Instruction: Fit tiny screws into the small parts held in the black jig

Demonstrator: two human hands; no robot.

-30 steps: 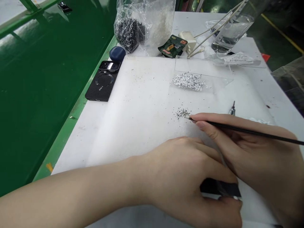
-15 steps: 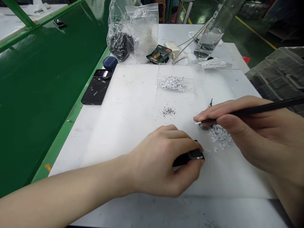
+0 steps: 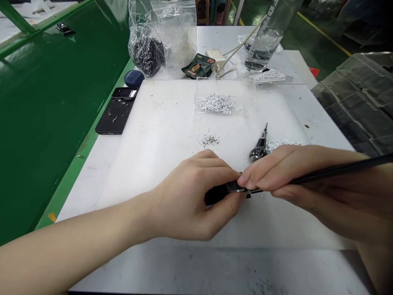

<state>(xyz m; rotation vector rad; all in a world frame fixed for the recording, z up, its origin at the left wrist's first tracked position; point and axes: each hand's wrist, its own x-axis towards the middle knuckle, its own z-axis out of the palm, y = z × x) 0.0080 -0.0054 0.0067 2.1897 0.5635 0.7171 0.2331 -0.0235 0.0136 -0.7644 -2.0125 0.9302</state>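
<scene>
Left hand [image 3: 190,196] clenched on a small black part [image 3: 217,194], long axis roughly left-right, right end toward the right hand [image 3: 307,180]. That hand grips a slim black pick [image 3: 340,171]; tip looks to be at the part, though fingers hide it.

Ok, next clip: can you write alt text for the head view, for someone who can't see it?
A person's left hand pinches a small black object while the right hand holds a slim black pen-like tool up to it, over a white foam sheet. Beyond lie white bits on a clear plastic holder and a phone in a black case.
</scene>
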